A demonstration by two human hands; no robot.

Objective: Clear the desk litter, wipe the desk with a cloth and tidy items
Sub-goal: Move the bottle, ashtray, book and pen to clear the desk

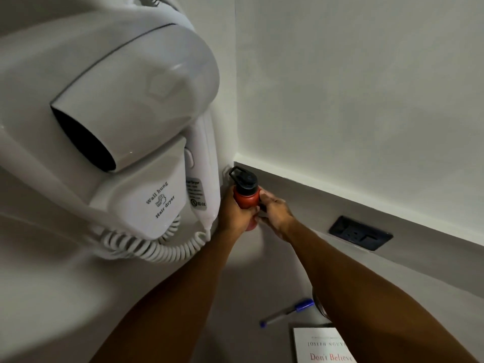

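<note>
A red water bottle point(246, 199) with a black cap and carry loop stands upright in the far corner of the grey desk point(235, 297), against the wall. My left hand point(235, 213) wraps its left side. My right hand point(275, 213) presses on its right side, fingers closed around the lower body. Nearer to me a blue-capped pen point(288, 311) lies on the desk. A white book point(322, 345) lies beside it, partly under my right forearm.
A white wall-hung hair dryer point(117, 113) with a coiled cord point(152, 244) juts out from the left wall, close to my left arm. A black socket plate point(361, 233) sits in the desk's raised back ledge. A dark round object point(320, 306) shows behind my right forearm.
</note>
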